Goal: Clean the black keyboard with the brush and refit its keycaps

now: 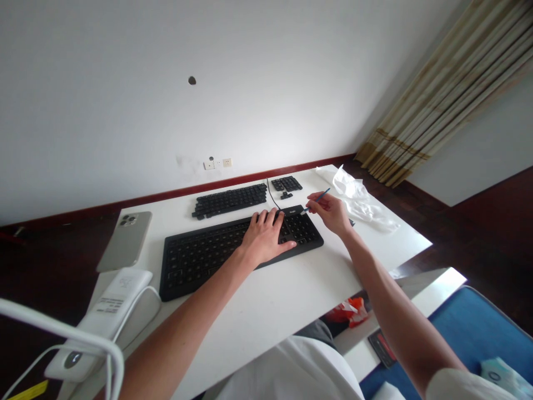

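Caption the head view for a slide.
Left hand on the keyboard, right hand holding a thin brush to its top edge.

Head view, logged from my remote station. I record a loose white top [287, 369] at 6 o'clock, softly creased. Its short white sleeve [466, 384] shows at 5 o'clock. Dark grey cloth [315, 331] at the lap, also near 6; garment type unclear to me. Left hand [265, 236] and right hand [331, 215]: bare, slim-fingered.

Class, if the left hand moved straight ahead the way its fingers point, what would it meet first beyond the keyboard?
Probably the thin black cable, just ahead of the left hand, though their relative height is hard to judge here.
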{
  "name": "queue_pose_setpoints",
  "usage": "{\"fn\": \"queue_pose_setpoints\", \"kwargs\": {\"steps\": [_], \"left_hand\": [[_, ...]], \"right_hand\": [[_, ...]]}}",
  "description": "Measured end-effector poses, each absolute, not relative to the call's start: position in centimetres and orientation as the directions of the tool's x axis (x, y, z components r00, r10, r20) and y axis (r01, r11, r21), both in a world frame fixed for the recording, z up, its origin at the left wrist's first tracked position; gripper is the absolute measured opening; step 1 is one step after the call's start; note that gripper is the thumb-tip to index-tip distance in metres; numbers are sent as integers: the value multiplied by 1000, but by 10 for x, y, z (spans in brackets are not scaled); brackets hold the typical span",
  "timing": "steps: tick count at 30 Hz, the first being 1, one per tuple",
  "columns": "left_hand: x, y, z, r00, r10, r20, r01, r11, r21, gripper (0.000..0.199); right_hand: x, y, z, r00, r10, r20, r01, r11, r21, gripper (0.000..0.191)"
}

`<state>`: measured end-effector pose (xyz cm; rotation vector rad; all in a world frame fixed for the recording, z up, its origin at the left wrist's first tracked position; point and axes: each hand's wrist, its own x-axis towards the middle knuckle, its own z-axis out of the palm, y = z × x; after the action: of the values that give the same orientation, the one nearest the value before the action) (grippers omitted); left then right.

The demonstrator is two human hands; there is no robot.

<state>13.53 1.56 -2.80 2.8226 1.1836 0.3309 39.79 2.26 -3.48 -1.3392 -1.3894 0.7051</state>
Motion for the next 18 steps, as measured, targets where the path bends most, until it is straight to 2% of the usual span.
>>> {"fn": "queue_pose_setpoints", "kwargs": {"steps": [18], "left_hand": [[135,17,-28,677,715,175,697,-699,159,88]], "right_hand": [[404,27,-38,178,961,212,304,151,-941,39]]}}
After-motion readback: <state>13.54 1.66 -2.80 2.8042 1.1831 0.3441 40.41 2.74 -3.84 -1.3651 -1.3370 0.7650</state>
